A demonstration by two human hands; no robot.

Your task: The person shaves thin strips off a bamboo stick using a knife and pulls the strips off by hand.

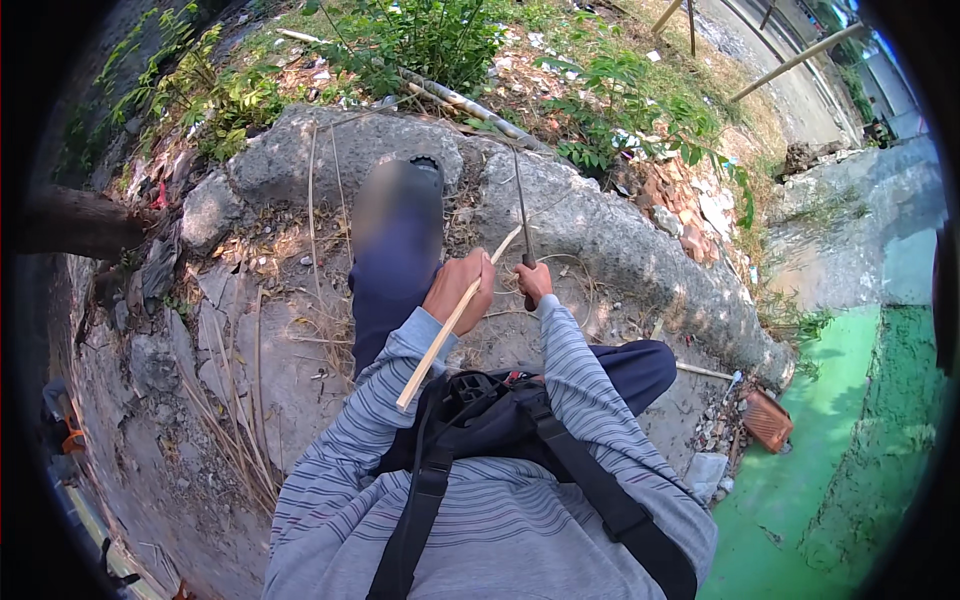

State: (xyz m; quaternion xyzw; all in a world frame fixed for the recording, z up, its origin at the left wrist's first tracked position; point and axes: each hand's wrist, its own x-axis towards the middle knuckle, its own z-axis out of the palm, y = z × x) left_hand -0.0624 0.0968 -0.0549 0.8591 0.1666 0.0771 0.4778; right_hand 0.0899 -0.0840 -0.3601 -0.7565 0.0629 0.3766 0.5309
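Note:
My left hand [459, 296] is closed around a pale split strip of bamboo or wood [430, 357]. The strip slants from its thin far tip down toward my chest, with its wider end above my left forearm. My right hand [537, 283] grips the dark handle of a long, narrow knife [522, 205]. Its blade points away from me, over the rough concrete edge. Near the blade's lower part lies the strip's far tip; I cannot tell whether they touch. Both hands are close together in front of my lap.
A broken concrete kerb [610, 235] curves across ahead, with green shrubs [435, 45] and litter beyond. Thin strips [235, 420] lie on the ground at left. A trunk-like dark post [80, 222] is at far left. An orange-brown tray-like object [768, 421] lies right, by a green-painted surface [800, 500].

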